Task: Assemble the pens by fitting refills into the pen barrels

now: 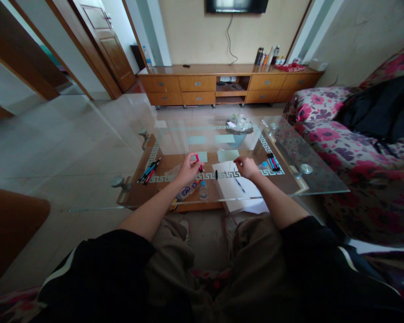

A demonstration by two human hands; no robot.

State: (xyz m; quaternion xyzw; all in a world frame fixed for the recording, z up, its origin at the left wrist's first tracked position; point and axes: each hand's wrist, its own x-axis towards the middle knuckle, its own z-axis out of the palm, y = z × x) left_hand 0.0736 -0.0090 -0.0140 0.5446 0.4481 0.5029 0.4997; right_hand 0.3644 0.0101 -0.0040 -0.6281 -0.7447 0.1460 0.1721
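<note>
My left hand (187,169) is closed around a pink-and-black pen (198,159), held tilted above the glass table (323,186). To its right, my right hand (246,168) hovers with its fingers pinched together; whatever they may hold is too small to make out. Between the hands, a small black piece (216,174) like a pen cap is on the glass. Several pens (149,171) in black, blue and pink lie loosely left of my left hand. Beyond my right hand, more pens (273,162) lie side by side in a row.
White paper (224,190) and a slim pen (239,185) show below my right hand. Plastic bottles (204,191) are visible through the glass near its front edge. A filled waste basket (237,138) stands behind, and a flowered sofa (326,134) is at right.
</note>
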